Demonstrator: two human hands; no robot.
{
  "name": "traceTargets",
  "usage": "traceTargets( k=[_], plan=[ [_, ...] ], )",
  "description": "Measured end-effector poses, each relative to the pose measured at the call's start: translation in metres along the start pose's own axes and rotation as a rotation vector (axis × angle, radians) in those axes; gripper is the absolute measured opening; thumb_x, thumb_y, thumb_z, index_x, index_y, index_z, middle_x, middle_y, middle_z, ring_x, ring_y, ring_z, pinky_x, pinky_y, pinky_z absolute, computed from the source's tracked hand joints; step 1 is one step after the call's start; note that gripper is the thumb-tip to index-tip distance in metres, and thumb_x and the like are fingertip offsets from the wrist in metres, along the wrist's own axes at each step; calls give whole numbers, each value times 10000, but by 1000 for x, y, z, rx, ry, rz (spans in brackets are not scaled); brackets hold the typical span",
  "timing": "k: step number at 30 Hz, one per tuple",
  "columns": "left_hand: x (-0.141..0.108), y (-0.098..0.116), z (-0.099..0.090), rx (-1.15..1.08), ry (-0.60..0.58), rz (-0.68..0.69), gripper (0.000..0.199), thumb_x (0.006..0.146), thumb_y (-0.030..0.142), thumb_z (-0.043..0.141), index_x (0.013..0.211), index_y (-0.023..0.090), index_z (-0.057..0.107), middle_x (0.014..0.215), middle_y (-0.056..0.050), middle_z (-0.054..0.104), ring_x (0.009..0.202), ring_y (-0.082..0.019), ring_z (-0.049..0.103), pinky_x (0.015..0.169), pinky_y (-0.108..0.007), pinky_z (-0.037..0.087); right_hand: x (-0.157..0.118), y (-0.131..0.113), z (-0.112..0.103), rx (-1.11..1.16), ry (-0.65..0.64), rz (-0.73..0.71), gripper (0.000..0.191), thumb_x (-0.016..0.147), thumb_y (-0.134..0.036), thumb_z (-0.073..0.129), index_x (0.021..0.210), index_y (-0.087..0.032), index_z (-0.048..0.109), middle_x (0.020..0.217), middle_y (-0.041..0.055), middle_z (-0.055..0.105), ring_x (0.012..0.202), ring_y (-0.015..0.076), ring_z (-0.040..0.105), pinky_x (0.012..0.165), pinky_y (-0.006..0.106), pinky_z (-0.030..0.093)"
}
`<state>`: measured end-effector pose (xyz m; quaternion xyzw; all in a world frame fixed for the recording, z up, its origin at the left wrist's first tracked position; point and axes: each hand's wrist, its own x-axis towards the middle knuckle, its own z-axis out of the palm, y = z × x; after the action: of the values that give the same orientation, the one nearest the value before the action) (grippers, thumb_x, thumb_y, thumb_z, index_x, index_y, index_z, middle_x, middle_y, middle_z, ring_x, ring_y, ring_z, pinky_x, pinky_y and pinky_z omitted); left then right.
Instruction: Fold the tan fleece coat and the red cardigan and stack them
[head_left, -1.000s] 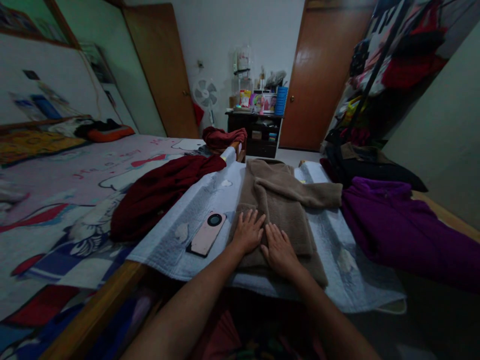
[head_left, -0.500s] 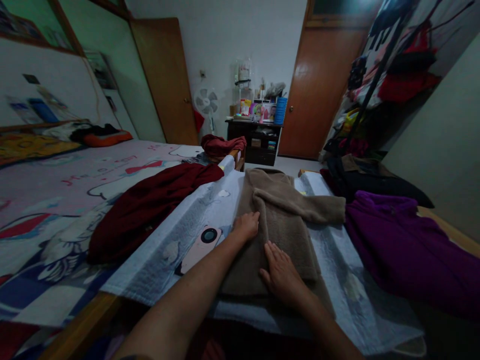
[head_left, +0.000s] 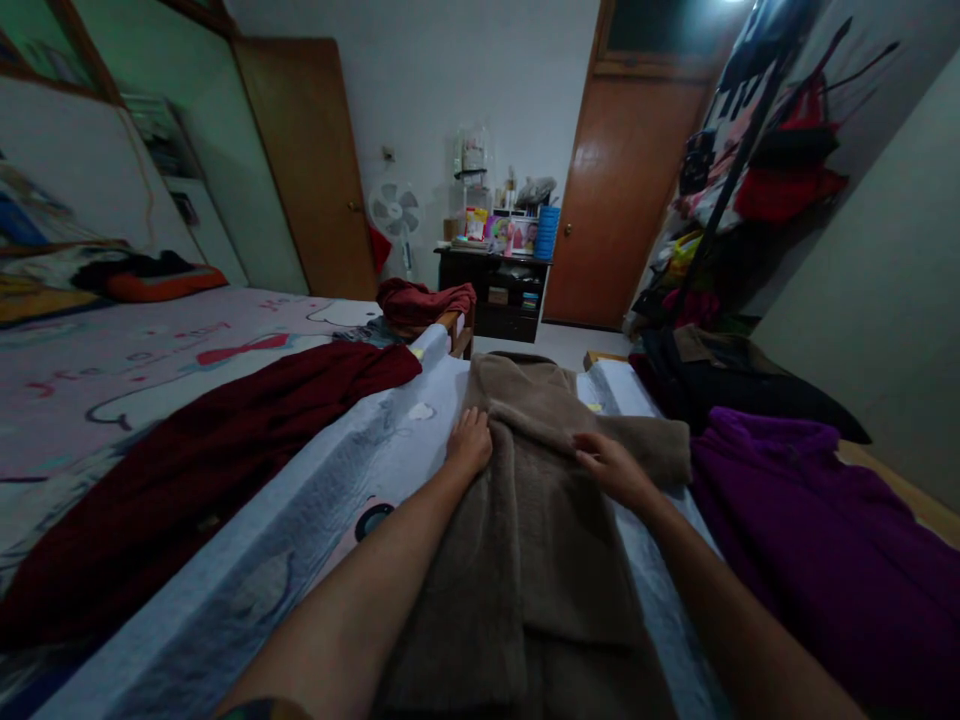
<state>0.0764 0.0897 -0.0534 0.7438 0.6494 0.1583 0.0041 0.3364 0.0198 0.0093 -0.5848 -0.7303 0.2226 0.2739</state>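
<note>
A brown fleece coat [head_left: 555, 560] lies lengthwise before me on a light quilted cover [head_left: 300, 560], one sleeve [head_left: 652, 445] stretched to the right. My left hand [head_left: 471, 440] rests on the coat's upper left edge, fingers extended and open. At the lower edge of the sleeve is my right hand [head_left: 611, 465], its thumb and bent fingers slightly apart; no cloth shows gripped between them. A pink phone [head_left: 373, 518] with a round dark camera ring is partly hidden behind my left forearm.
A dark red garment [head_left: 247, 450] lies along the left, beside a patterned bed [head_left: 180, 350]. To the right are a purple garment [head_left: 810, 520] and a dark pile of clothes [head_left: 735, 375]. Farther back stand a white fan [head_left: 396, 208] and a black cabinet [head_left: 487, 300].
Both hands have moved up the coat, the left along its left edge and the right from the front panel to the sleeve. The camera has shifted closer; the phone is now more covered.
</note>
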Motion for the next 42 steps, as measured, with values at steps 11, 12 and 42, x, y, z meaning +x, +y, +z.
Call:
traceTargets(
  k=[11, 12, 42],
  plan=[
    [1, 1, 21, 30, 2, 16, 497, 927, 261, 388, 1408, 139, 417, 1480, -129, 415, 1374, -255, 355, 1130, -430, 266, 110, 70, -11, -488, 65, 333, 475, 947, -377, 409, 1293, -67, 505, 1245, 218, 597, 1184, 276, 549, 969, 353, 411],
    [0, 2, 20, 46, 8, 29, 500, 926, 263, 388, 1407, 132, 421, 1481, -136, 412, 1374, -263, 353, 1130, -437, 265, 114, 74, -11, -507, 50, 349, 478, 954, -388, 390, 1284, -63, 511, 1231, 222, 603, 1177, 280, 552, 960, 356, 412],
    [-3, 4, 17, -70, -74, 173, 565, 997, 456, 234, 1500, 199, 247, 1532, -45, 338, 1430, -211, 246, 1164, -445, 190, 140, 8, 11, -753, 97, 206, 401, 911, -260, 408, 1272, -163, 556, 1320, 182, 520, 1194, 308, 484, 968, 436, 363]
  ],
)
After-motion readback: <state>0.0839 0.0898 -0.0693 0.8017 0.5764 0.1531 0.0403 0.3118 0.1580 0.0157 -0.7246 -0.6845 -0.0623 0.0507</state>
